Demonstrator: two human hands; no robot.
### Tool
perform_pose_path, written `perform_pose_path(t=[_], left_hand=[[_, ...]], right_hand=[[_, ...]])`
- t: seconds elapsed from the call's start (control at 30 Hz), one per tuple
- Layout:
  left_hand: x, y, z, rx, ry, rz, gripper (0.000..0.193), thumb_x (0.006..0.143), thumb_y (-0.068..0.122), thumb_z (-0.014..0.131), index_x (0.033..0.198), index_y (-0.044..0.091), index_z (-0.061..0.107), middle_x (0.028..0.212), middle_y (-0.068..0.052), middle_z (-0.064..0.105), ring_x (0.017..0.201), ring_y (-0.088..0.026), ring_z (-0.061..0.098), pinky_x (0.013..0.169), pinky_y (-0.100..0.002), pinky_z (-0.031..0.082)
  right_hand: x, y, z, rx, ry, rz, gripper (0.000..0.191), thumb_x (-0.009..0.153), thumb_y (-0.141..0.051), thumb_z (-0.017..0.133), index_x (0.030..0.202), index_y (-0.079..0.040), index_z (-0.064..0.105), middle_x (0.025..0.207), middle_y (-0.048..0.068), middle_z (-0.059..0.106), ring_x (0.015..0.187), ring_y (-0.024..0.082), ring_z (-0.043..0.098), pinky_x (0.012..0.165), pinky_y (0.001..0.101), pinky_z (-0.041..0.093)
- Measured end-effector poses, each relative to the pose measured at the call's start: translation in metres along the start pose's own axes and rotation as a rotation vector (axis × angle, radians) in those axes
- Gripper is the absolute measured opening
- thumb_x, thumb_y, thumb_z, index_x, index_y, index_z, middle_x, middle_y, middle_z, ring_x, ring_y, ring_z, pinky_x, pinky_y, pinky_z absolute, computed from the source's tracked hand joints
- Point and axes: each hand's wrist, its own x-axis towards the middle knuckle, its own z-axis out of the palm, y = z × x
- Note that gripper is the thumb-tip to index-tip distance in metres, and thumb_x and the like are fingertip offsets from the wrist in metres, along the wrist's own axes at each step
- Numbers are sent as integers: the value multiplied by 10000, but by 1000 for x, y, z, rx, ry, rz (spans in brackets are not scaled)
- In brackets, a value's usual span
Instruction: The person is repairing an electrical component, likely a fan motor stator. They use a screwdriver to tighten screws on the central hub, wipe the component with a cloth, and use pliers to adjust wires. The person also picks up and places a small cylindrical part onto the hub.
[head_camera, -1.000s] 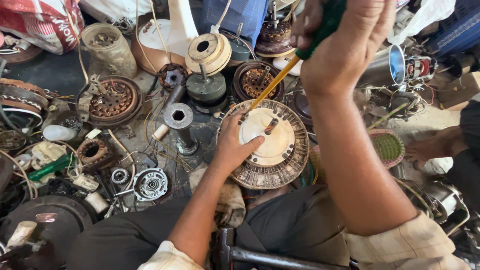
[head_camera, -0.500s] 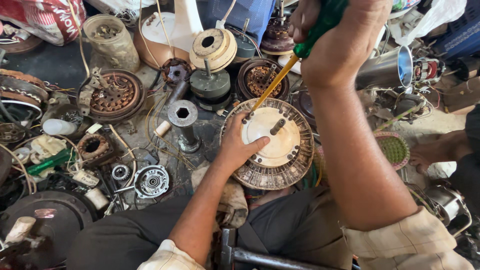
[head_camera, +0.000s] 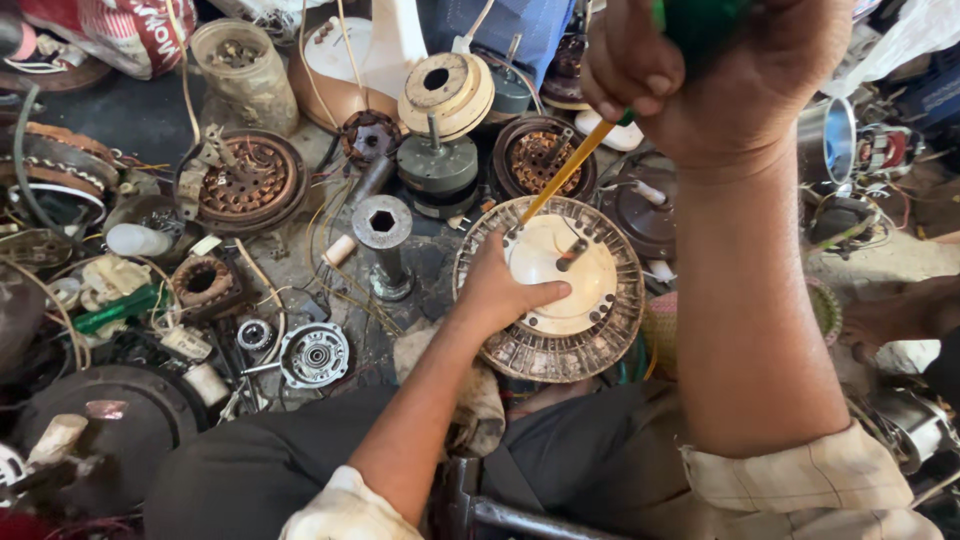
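Far left on the dark floor lies a green-handled tool (head_camera: 118, 308) among loose wires and small parts, and above it a copper-wound stator (head_camera: 240, 180) rests flat with its windings up. Just right of that, a grey metal sleeve with a hexagonal bore (head_camera: 382, 235) stands upright, and a small round bearing plate (head_camera: 314, 354) lies flat near the person's knee. Next comes a cream motor cap (head_camera: 446, 92) leaning on a dark shafted motor body (head_camera: 438, 170), both set aside but within reach. The left hand (head_camera: 495, 295) presses down on the near-left edge of the ceiling fan rotor (head_camera: 550, 290), fingers spread and curled over the cream centre plate, thumb lying across it; this looks like a hold meant to stop the disc from turning or sliding. The rotor sits flat over the person's lap, its ribbed rim facing up and a short shaft at its middle. Above it, the right hand (head_camera: 720, 70) is closed tight round the green handle of a screwdriver (head_camera: 565, 175), whose yellow shank slants down and left so the tip meets the plate's upper-left edge. At the far right stands a shiny metal cylinder (head_camera: 828, 140).
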Motion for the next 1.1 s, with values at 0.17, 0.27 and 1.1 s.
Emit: perform_pose_path(t=[0.17,0.27,1.1], left_hand=[[3,3,4,101,28,-68,1180,538,467,957,1456,-46,421,1390,-249,543,1317,-382,507,1108,-447,419],[7,-7,4,156,-5,-99,1240,551,493,954,1480,-74,360,1411,-269,502,1353,-411,417,1126,-460,373],[-94,49,27,238,351,488,437,758,307,886,1044,36,696,967,-157,728,905,-366,687,804,-467,521]], right_hand=[[7,30,11,106,166,-155,703,1091,-682,393,803,-41,368,634,73,296,522,219,285,508,360,220],[12,49,19,22,349,-348,594,1122,-614,461,964,-43,432,685,111,363,498,219,339,507,370,299],[-303,-177,38,-138,677,-113,360,1061,-443,564,1115,-98,648,784,64,614,647,174,624,641,333,536]])
